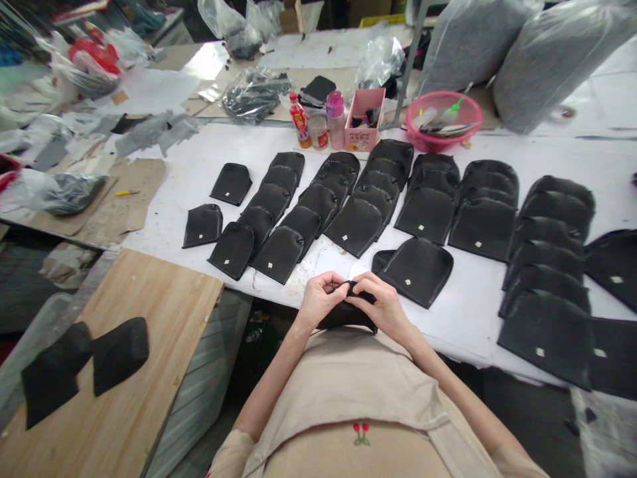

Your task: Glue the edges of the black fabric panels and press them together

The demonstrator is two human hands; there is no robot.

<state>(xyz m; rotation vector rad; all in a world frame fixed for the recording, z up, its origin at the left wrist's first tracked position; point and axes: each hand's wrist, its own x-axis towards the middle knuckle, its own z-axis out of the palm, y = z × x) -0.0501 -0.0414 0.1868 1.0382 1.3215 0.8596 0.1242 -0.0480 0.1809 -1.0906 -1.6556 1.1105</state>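
Close to my body, at the table's front edge, a black leather-like pouch piece [348,316] is held between both hands. My left hand [321,300] pinches its upper edge with thumb and fingers. On the other side, my right hand [378,302] grips the same edge, the fingertips of both hands almost meeting. The fold between the fingers is partly hidden. Just beyond my right hand lies a flat black piece [421,269] with a small white sticker, overlapping another. Overlapping rows of similar black pieces [355,226] cover the white table [318,262].
A wooden board [174,318] at left carries several black pieces [122,355]. Behind the rows stand a drink bottle [299,119], a jar [318,131], a pink-capped bottle [335,119], a pink box [365,119] and a pink basin [442,121]. Large stuffed bags [562,63] rest at back right.
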